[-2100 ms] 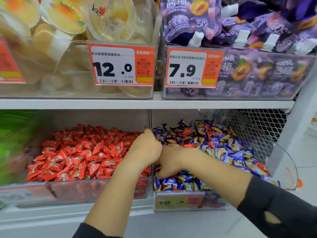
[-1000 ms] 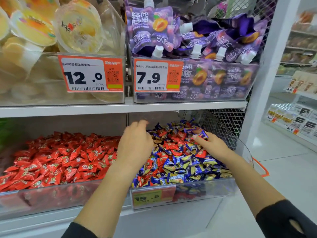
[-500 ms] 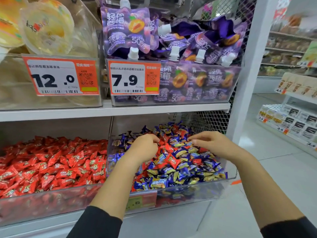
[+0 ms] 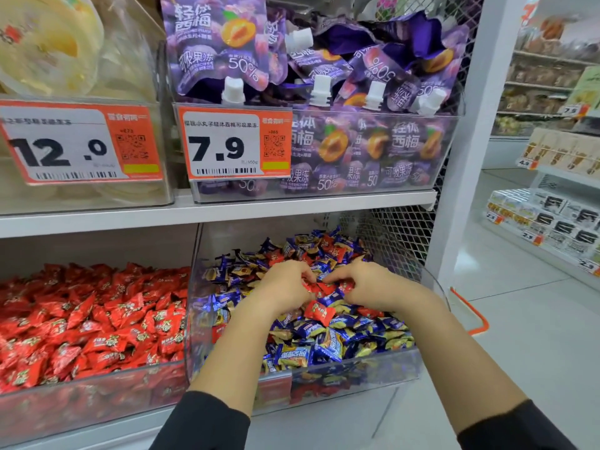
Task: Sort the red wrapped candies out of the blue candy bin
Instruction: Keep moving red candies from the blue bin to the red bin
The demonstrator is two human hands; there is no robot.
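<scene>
Over the middle of the blue candy bin (image 4: 357,368), the left hand (image 4: 285,287) and right hand (image 4: 367,287) meet, fingers curled, apparently pinching red wrapped candies (image 4: 319,312) atop the pile.

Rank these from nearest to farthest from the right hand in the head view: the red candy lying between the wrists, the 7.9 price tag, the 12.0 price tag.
1. Red candy: just below and left of the right hand, in the blue candy bin.
2. 7.9 price tag: on the upper shelf, above and to the left.
3. 12.0 price tag: upper shelf, far left.
</scene>
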